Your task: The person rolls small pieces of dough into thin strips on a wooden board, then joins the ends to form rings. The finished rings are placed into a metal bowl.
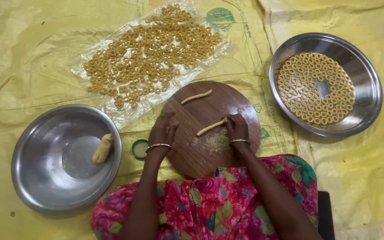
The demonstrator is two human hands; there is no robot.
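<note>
R hand [237, 128] pinches dough roll [210, 127], long axis slanting up-right.

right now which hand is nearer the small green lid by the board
Left. The left hand rests on the board's edge just beside the green lid; the right hand is across the board, at a dough strip.

Both arms reach forward, left hand [162, 132] flat, right hand [236, 128] curled fingers-down.

Floor sheet [36, 66] pale yellow, green round mark near top. Board [201, 155] brown wood. Dough rings [150, 53], dough strips [210, 127] golden tan. Bowls [36, 178] silver steel. Small lid [139, 149] green. Dress [210, 195] pink, floral, green leaves. Bangles [158, 146] gold-toned.
</note>
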